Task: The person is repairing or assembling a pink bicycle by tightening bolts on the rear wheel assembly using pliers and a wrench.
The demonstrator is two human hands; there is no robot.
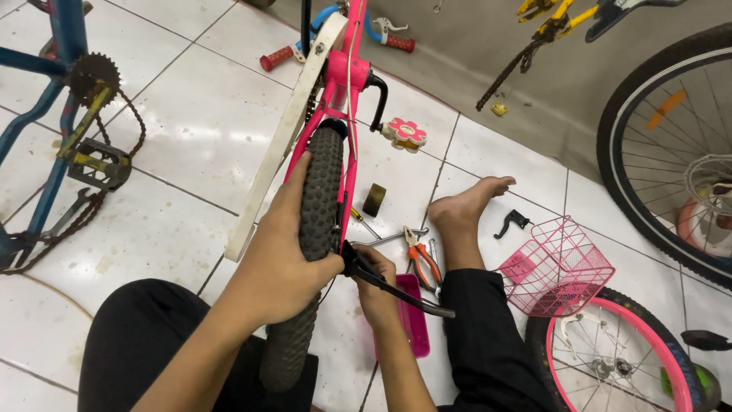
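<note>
Two hands are working: left hand gripping the knobby tyre, right hand clamping the kickstand; a pink basket is lying empty nearby.

black trousers, bare forearms; bare foot
</note>
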